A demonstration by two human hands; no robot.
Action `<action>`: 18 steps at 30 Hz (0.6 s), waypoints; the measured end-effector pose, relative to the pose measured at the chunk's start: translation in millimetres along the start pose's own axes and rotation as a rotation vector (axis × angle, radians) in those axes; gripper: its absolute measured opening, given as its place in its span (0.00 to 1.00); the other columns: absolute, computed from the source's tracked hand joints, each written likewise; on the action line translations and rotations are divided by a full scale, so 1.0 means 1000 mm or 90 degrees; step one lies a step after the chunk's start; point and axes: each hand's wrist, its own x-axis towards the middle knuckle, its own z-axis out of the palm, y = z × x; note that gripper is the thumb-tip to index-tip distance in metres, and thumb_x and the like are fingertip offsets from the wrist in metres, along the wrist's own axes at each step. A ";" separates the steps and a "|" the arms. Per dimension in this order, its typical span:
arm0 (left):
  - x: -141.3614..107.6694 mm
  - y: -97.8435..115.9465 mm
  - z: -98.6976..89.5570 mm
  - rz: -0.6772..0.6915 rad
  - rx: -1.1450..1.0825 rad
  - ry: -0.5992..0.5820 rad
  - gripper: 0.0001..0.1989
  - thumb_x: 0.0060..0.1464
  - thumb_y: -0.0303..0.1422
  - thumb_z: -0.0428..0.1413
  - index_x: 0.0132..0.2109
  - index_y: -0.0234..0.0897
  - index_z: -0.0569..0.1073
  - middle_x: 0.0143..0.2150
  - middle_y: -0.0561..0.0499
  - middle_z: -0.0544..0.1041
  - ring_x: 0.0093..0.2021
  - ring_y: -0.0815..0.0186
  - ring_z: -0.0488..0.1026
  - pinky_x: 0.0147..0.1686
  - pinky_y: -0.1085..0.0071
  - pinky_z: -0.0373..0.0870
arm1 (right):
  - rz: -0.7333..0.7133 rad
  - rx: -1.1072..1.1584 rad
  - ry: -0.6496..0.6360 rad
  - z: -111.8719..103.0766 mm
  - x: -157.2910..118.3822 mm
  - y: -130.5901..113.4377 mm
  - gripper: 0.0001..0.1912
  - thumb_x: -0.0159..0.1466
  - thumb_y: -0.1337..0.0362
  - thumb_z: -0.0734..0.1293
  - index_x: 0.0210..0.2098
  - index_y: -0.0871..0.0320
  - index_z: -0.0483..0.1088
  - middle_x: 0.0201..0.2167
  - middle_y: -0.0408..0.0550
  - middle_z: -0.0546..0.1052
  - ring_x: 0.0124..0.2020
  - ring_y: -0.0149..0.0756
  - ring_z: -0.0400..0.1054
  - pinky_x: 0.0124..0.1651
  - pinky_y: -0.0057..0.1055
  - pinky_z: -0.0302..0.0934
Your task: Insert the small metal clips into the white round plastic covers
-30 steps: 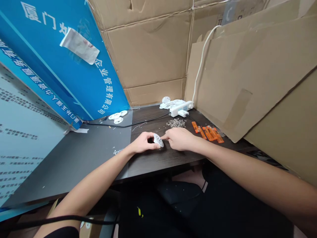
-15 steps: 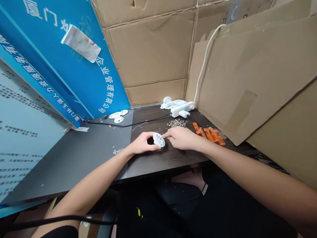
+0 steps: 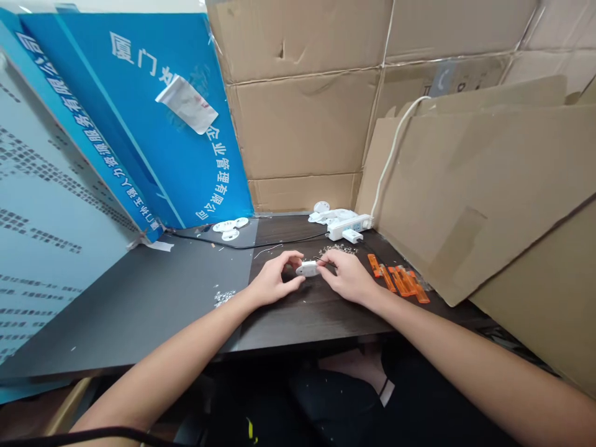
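A small white oval plastic part (image 3: pixel 307 269) is between my two hands, just above the dark tabletop, with its narrow side toward me. My left hand (image 3: pixel 274 277) curves round its left end, the thumb below and a finger above. The thumb and fingertips of my right hand (image 3: pixel 345 273) pinch the right end. Something thin and dark shows by the right fingertips; I cannot make out what it is. Behind the right hand lies a pile of small metal pieces (image 3: pixel 339 248), partly hidden. Another heap of small shiny pieces (image 3: pixel 225 298) lies left of my left forearm.
More white plastic parts (image 3: pixel 230 227) lie at the back left, and others (image 3: pixel 331 215) beside the white power strip (image 3: pixel 350 227). Several orange pieces (image 3: pixel 405 280) lie to the right. A black cable (image 3: pixel 251 246) crosses the table; cardboard (image 3: pixel 302 124) and a blue panel (image 3: pixel 186 167) wall it in.
The white part has turned from showing its holed face to lying nearly edge-on. My right fingers have come onto its right end. The view has tilted upward.
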 end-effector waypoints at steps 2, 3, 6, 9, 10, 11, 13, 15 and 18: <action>0.000 0.002 0.000 -0.002 0.013 0.022 0.15 0.59 0.33 0.58 0.53 0.38 0.70 0.42 0.49 0.80 0.40 0.65 0.76 0.42 0.69 0.73 | -0.021 -0.015 -0.009 0.002 -0.003 0.001 0.05 0.65 0.66 0.66 0.37 0.57 0.74 0.36 0.48 0.80 0.36 0.38 0.73 0.42 0.33 0.63; 0.001 0.003 0.001 0.002 0.024 0.025 0.12 0.60 0.33 0.58 0.50 0.38 0.72 0.41 0.50 0.80 0.38 0.66 0.76 0.41 0.70 0.73 | -0.033 -0.021 -0.014 0.002 -0.004 0.001 0.06 0.65 0.66 0.65 0.40 0.57 0.74 0.38 0.48 0.80 0.38 0.38 0.73 0.42 0.33 0.64; 0.000 0.003 0.002 0.032 0.056 0.028 0.08 0.60 0.32 0.57 0.46 0.38 0.75 0.39 0.50 0.80 0.35 0.67 0.75 0.39 0.71 0.73 | -0.098 -0.036 -0.038 0.002 -0.005 -0.001 0.12 0.68 0.66 0.63 0.49 0.57 0.73 0.43 0.50 0.80 0.43 0.39 0.74 0.47 0.35 0.65; -0.001 0.000 0.002 0.057 0.077 0.037 0.08 0.60 0.31 0.57 0.46 0.38 0.76 0.41 0.49 0.81 0.37 0.67 0.77 0.42 0.71 0.74 | -0.150 -0.050 -0.069 0.001 -0.004 -0.001 0.13 0.71 0.65 0.61 0.50 0.56 0.75 0.46 0.51 0.80 0.46 0.38 0.75 0.50 0.35 0.66; -0.001 -0.002 0.003 0.060 0.084 0.037 0.09 0.60 0.31 0.57 0.47 0.39 0.77 0.41 0.49 0.81 0.38 0.66 0.77 0.43 0.70 0.74 | -0.156 -0.054 -0.072 0.001 -0.004 0.000 0.13 0.71 0.65 0.61 0.50 0.56 0.75 0.47 0.51 0.81 0.46 0.38 0.75 0.50 0.34 0.66; -0.002 -0.003 0.003 0.063 0.092 0.034 0.09 0.61 0.32 0.57 0.48 0.39 0.77 0.41 0.49 0.82 0.39 0.66 0.77 0.44 0.70 0.74 | -0.162 -0.058 -0.073 0.001 -0.004 0.001 0.14 0.71 0.65 0.61 0.51 0.56 0.75 0.47 0.51 0.81 0.46 0.38 0.75 0.50 0.34 0.66; -0.003 -0.007 0.002 0.078 0.110 0.028 0.10 0.61 0.32 0.55 0.49 0.39 0.77 0.42 0.48 0.82 0.41 0.64 0.78 0.46 0.68 0.74 | -0.178 -0.070 -0.079 0.001 -0.004 0.005 0.14 0.71 0.66 0.61 0.51 0.56 0.75 0.47 0.51 0.81 0.46 0.39 0.75 0.50 0.35 0.67; -0.003 -0.010 0.002 0.101 0.121 0.024 0.11 0.62 0.31 0.55 0.49 0.40 0.77 0.42 0.47 0.82 0.43 0.64 0.78 0.48 0.67 0.74 | -0.199 -0.076 -0.086 0.002 -0.005 0.009 0.14 0.70 0.66 0.62 0.52 0.56 0.75 0.47 0.51 0.81 0.46 0.39 0.76 0.49 0.35 0.67; -0.004 -0.012 0.003 0.124 0.118 0.036 0.11 0.63 0.31 0.54 0.50 0.39 0.77 0.43 0.47 0.82 0.43 0.64 0.78 0.48 0.68 0.74 | -0.216 -0.053 -0.084 0.002 -0.006 0.010 0.14 0.71 0.65 0.62 0.52 0.56 0.75 0.47 0.52 0.81 0.46 0.39 0.75 0.49 0.35 0.67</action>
